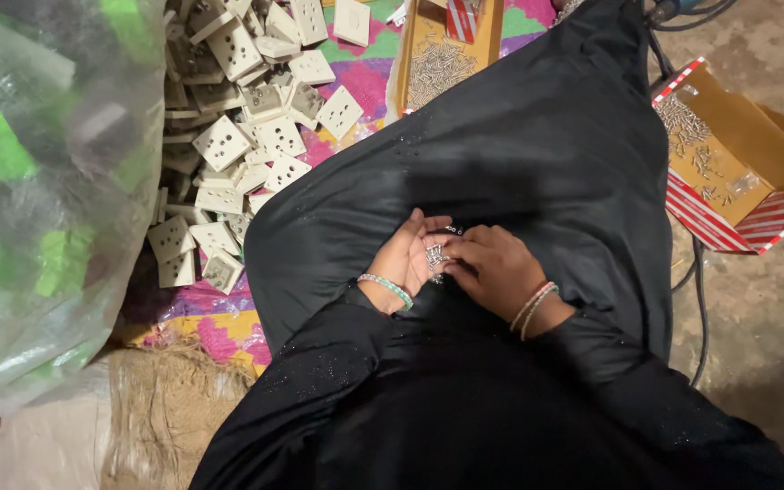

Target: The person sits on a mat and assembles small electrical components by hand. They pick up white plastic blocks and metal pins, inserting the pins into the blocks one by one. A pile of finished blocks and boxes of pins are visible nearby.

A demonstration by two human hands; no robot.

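A small heap of silver screws [436, 257] is cupped in the left hand [403, 259], whose palm is turned up and fingers curled loosely around them, above a lap covered in black cloth [519, 154]. The right hand [494, 269] is laid against the left, its fingertips pinched together in the heap; whether a screw is gripped cannot be told. Bangles are worn on both wrists. To the left, a pile of cream socket plates [247, 136] is spread on a bright patterned mat [215, 327], beside a large clear plastic bag [38, 200]. Two cardboard boxes holding more screws are seen: one ahead [442, 54], one to the right [737, 154] on the concrete floor [764, 336].
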